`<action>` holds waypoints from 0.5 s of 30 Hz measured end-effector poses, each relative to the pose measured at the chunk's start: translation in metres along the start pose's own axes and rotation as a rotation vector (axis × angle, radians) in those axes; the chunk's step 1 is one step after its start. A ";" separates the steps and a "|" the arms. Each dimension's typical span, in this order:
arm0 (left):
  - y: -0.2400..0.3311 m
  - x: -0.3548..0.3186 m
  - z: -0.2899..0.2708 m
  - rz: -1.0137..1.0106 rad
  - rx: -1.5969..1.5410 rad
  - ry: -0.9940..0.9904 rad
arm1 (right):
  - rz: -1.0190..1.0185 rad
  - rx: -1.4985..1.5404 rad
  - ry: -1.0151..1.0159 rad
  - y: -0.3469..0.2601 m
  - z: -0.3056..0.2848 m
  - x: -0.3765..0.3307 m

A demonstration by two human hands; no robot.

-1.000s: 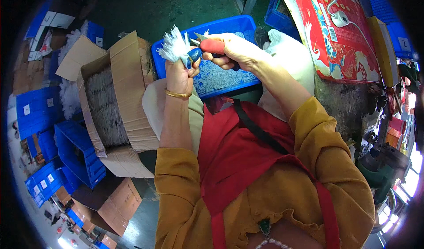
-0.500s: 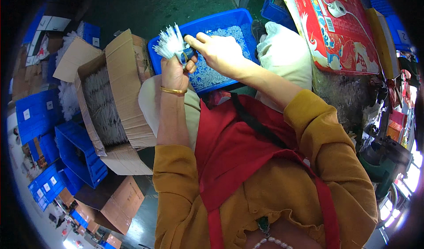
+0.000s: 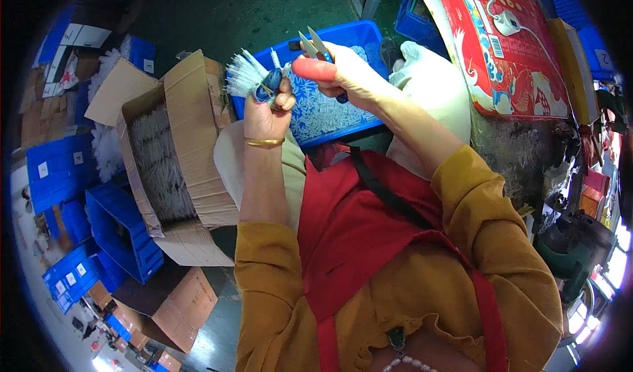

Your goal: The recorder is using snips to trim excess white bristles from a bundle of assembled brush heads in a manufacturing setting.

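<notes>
Left hand [image 3: 267, 105], fingers clamped round a bundle of white bristle brushes [image 3: 245, 74], holds it above the lap, left of the blue tray [image 3: 330, 108]. Right hand [image 3: 343, 75] grips small snips [image 3: 313, 44], blades apart. Trimming cleanly likely needs the bundle steady, blades square to the tips.

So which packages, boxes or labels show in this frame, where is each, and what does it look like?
Open cardboard box: left of the left hand, brown, flaps up, full of whitish brushes.
Red printed package: upper right, flat, red with white figures and a small white barcode label.
Blue crates: far left, stacked, each with a small white square label.
Second cardboard box: lower left, brown, lying on the floor.
</notes>
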State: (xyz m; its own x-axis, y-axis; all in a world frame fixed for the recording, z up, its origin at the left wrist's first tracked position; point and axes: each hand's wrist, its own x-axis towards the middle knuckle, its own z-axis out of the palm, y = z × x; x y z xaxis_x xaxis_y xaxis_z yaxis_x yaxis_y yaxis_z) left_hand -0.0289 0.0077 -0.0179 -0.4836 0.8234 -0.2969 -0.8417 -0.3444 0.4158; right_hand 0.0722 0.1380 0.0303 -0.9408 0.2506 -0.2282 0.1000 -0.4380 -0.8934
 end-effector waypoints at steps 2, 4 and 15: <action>-0.007 0.000 0.002 -0.024 -0.010 -0.006 | -0.007 -0.077 -0.008 -0.002 0.003 0.002; -0.020 -0.008 0.014 -0.027 -0.042 -0.005 | -0.029 -0.117 0.016 0.000 0.005 0.000; -0.028 -0.007 0.020 -0.096 -0.128 -0.129 | -0.108 0.080 0.197 0.008 0.018 -0.001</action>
State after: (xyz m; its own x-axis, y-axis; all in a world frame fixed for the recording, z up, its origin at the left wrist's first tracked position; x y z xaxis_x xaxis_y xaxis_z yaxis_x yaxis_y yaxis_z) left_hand 0.0026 0.0206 -0.0105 -0.3722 0.9032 -0.2136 -0.9100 -0.3098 0.2757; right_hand 0.0682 0.1183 0.0303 -0.8627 0.4598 -0.2106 -0.0316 -0.4646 -0.8850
